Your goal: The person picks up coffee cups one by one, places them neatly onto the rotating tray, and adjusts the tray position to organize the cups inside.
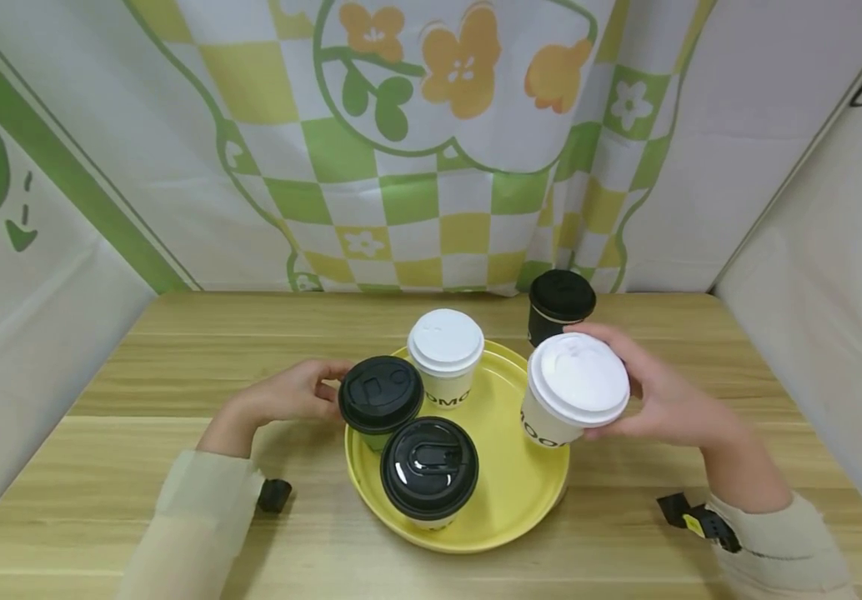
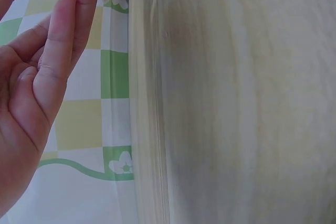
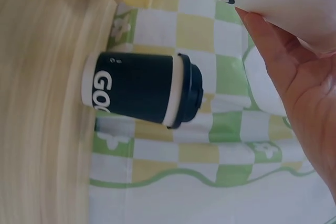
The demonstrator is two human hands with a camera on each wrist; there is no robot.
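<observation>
Over the right side of a round yellow tray [image 1: 509, 475], the person's right hand [image 1: 656, 396] is gripping a white-lidded cup [image 1: 579, 379], its thumb and fingers curling round opposite sides just below the lid. That cup is hanging clear of the tray, the right wrist view showing a gap beneath its base. At the tray's left edge, the left hand [image 1: 296, 392] is reaching up to a green cup [image 1: 381, 396] with a matte black lid, but its fingertips are disappearing behind that lid, so one cannot tell whether they are pinching the cup or only touching it. The green cup is sitting at the left of the tray, just beside a glossy-lidded cup [image 1: 429, 468], also black on top, which is occupying the front. Towards the back of the tray, a second white cup [image 1: 446, 354] is standing upright, showing dark lettering on its side. Beyond the tray, on the wooden table [image 1: 86, 483], a dark cup [image 1: 561, 302] with a black lid is standing upright near a checked, flowered curtain [image 1: 468, 208], the held cup partly covering it in the head view. Pale sleeves [image 1: 194, 504] are covering both forearms, and a black strap [image 1: 716, 529] is showing near the right cuff.
</observation>
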